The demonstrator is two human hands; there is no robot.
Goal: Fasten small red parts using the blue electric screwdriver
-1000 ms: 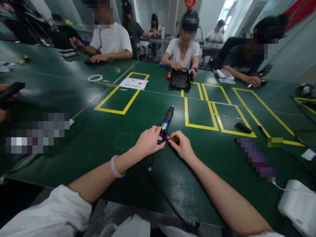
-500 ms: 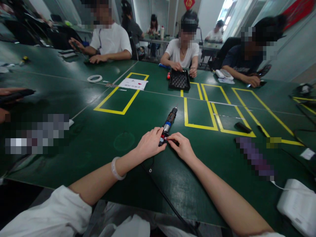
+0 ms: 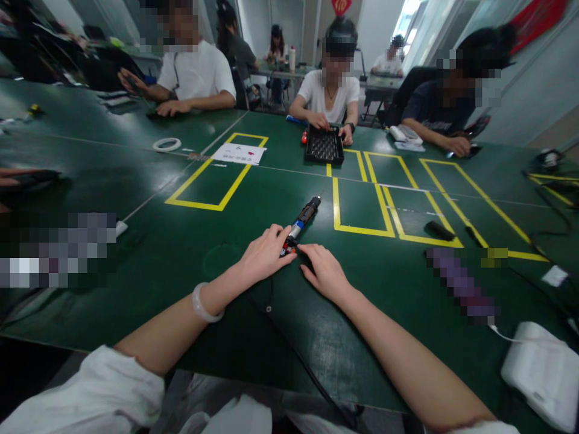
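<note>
An electric screwdriver (image 3: pixel 299 224) with its inner parts bare lies slanted on the green table, its thin bit pointing away from me. It has a dark front end, a silver and blue middle and some red near the rear. My left hand (image 3: pixel 268 252) is closed around the rear end, fingers over the top and thumb along the near side, so much of that end is hidden. Just to the right, my right hand (image 3: pixel 326 271) rests near the table with thumb and fingers apart and nothing between them. A black cable (image 3: pixel 294 346) runs from beneath my left hand towards the table's near edge.
Yellow tape outlines (image 3: pixel 364 230) mark the table. A co-worker opposite handles a black tray (image 3: pixel 324 146). To the right lie a black cylindrical piece (image 3: pixel 439 230), a blurred purple object (image 3: pixel 461 283) and a white box (image 3: pixel 540 374). A tape roll (image 3: pixel 167 144) lies at the far left.
My right hand has drawn back from the screwdriver's rear end, and its fingers have opened. My left hand keeps its hold. The whole view has shifted slightly.
</note>
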